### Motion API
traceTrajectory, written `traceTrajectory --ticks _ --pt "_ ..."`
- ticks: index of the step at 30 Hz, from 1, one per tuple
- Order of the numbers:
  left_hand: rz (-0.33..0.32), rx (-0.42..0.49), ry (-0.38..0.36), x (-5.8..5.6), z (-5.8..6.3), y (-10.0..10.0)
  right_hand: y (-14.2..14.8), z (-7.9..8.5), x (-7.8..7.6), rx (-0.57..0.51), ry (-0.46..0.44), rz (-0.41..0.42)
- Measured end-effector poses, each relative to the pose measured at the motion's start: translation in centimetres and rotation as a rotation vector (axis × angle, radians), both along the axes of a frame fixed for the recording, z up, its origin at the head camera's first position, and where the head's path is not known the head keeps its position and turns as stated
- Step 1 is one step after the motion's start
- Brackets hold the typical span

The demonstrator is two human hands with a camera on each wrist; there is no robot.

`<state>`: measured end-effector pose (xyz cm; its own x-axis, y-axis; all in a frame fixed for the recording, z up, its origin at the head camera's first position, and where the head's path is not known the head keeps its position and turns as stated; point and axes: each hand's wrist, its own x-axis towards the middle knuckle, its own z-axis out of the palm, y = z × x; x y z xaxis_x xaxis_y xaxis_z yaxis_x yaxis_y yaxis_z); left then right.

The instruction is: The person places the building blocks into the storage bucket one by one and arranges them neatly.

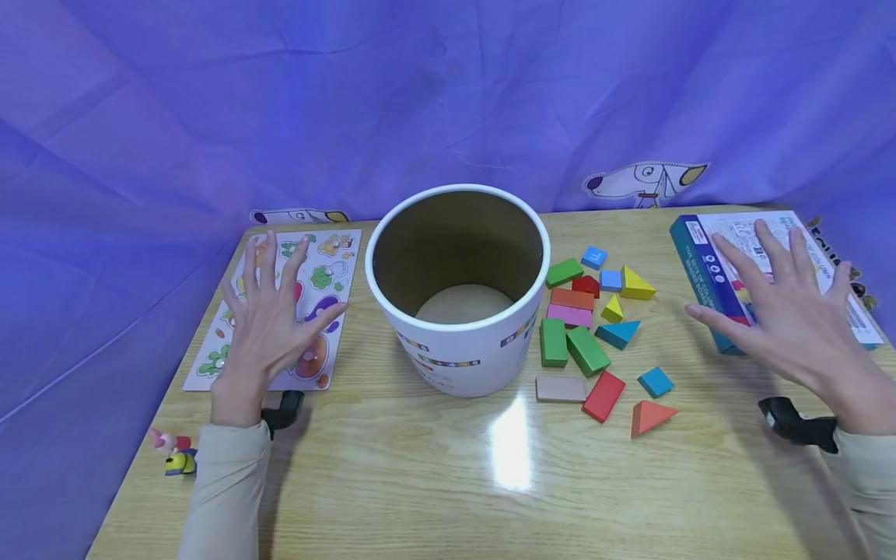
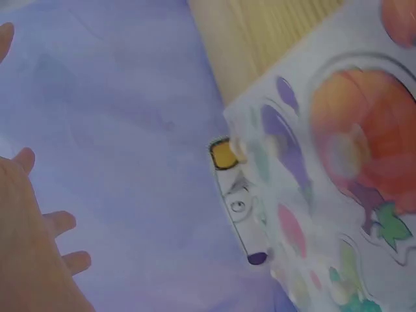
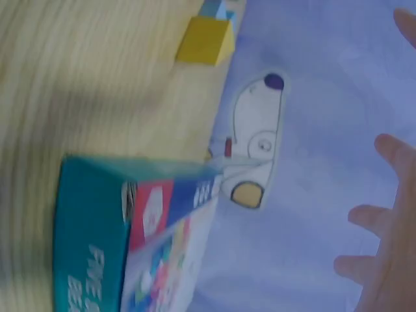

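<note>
My left hand (image 1: 264,323) is held with fingers spread over the vegetable puzzle board (image 1: 203,365) at the left of the table, holding nothing. On the right, my right hand (image 1: 791,319) spreads its fingers over a teal and white box (image 1: 721,288), its palm free of any object. Between the hands stands a large white bucket (image 1: 455,358), its inside bare down to the floor. Right beside the bucket lie loose wooden blocks, among them a green block (image 1: 588,350), a red block (image 1: 603,397), a yellow triangle (image 1: 635,284) and an orange-red triangle (image 1: 652,417).
Small toy figures, one of them yellow and blue (image 1: 180,462), sit at the table's left edge near my left sleeve. A purple cloth (image 1: 434,93) hangs behind the table, with a dog cutout (image 1: 644,183) at its foot. The wooden table (image 1: 392,482) reflects a bright light.
</note>
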<state>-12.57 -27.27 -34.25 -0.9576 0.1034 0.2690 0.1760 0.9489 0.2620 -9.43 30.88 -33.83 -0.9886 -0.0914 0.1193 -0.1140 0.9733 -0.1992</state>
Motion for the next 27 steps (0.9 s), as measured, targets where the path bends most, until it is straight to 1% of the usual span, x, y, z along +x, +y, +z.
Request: traceTrajectory --ticks 2,5,7,9,11,13,15,18,20,23,25,27 --pt "-0.030 0.041 0.002 0.2 0.3 0.3 -0.6 -0.1 0.1 -0.022 -0.003 0.036" --pt "-0.110 0.161 0.026 0.6 1.0 1.3 -1.5 -0.5 0.0 -0.108 0.022 0.146" --pt "-0.186 0.278 0.036 0.9 1.8 2.3 -2.1 -0.8 -0.1 -0.158 0.039 0.222" --pt "-0.271 0.413 0.025 1.2 2.6 3.5 -2.5 -1.1 -0.3 -0.215 0.045 0.288" --pt "-0.363 0.555 -0.003 1.6 3.5 4.8 -2.9 -1.5 -0.3 -0.254 0.041 0.328" --pt "-0.440 0.684 -0.048 1.9 4.1 6.1 -3.3 -1.8 -0.4 -0.287 0.026 0.354" --pt "-0.498 0.778 -0.078 2.0 4.4 7.3 -3.7 -2.1 -0.4 -0.298 0.015 0.388" --pt "-0.527 0.877 -0.133 2.0 4.4 8.9 -4.3 -2.6 -0.4 -0.278 -0.022 0.425" --pt "-0.534 0.947 -0.173 1.9 4.2 9.6 -4.6 -2.9 -0.5 -0.258 -0.070 0.437" --pt "-0.552 1.052 -0.216 1.6 3.8 10.3 -4.9 -3.2 -0.5 -0.242 -0.136 0.418" --pt "-0.564 1.099 -0.219 1.4 3.5 10.6 -5.0 -3.3 -0.5 -0.245 -0.169 0.404" --pt "-0.567 1.124 -0.207 1.2 3.2 10.9 -5.1 -3.4 -0.4 -0.246 -0.175 0.395"
